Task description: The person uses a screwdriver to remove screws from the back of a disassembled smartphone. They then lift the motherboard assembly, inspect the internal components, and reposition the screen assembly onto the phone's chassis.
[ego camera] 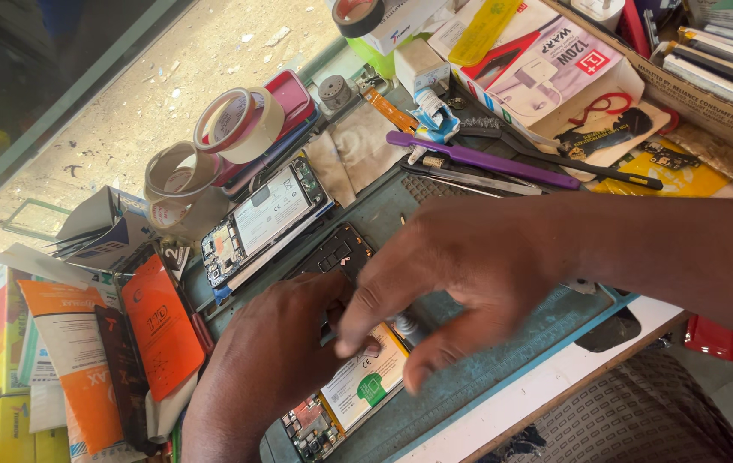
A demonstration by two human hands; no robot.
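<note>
Both hands cover most of an opened phone point(358, 390), so only its battery and lower circuit board show. The left hand point(276, 356) rests curled on it; the right hand point(461, 270), blurred, hovers spread above, apparently holding nothing. A grey-green mat point(504, 351) lies beneath, with another opened phone point(264, 219) beyond the fingers.

An opened smartphone point(345, 390) is lying back-up on the grey-green work mat point(478, 369), its rear cover off — a white-and-green labelled battery is showing in the middle and bare circuit boards at both ends. It is lying aslant, its lower end pointing toward the mat's near edge. Its upper part is sitting hidden under the left hand point(268, 360), while the right hand point(444, 270) is hovering blurred just above it.
</note>
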